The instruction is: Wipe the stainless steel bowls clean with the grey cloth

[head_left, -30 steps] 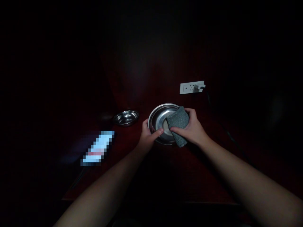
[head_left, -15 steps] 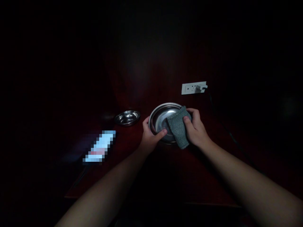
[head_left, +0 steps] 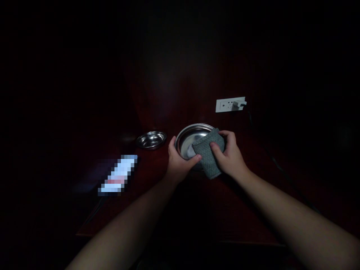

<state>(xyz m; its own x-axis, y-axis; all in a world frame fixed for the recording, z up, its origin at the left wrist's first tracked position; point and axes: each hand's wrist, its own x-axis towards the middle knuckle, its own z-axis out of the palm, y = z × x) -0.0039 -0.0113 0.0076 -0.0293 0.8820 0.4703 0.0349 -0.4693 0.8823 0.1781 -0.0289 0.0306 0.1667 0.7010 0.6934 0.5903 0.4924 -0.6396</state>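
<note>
A shiny steel bowl [head_left: 194, 135] is held up above the dark red table, its inside facing me. My left hand [head_left: 180, 163] grips the bowl's left side, with the thumb over the near rim and the fingers around the outside. A grey-green cloth [head_left: 208, 153] covers the bowl's right part and hangs over its near edge. My right hand [head_left: 229, 153] pinches the cloth against the bowl's right rim, thumb on top. Its other fingers are partly hidden behind the cloth and bowl.
A second, smaller steel bowl [head_left: 152, 140] stands on the table [head_left: 233, 217] to the left. Nearer lies a lit, pixelated phone-like screen [head_left: 119, 175]. A wall socket [head_left: 229, 104] holds a white plug, and a dark cable [head_left: 278, 165] runs down the right.
The cloth has shifted left across the bowl with my right hand and covers more of it. The bowl has moved slightly left and tilted a little.
</note>
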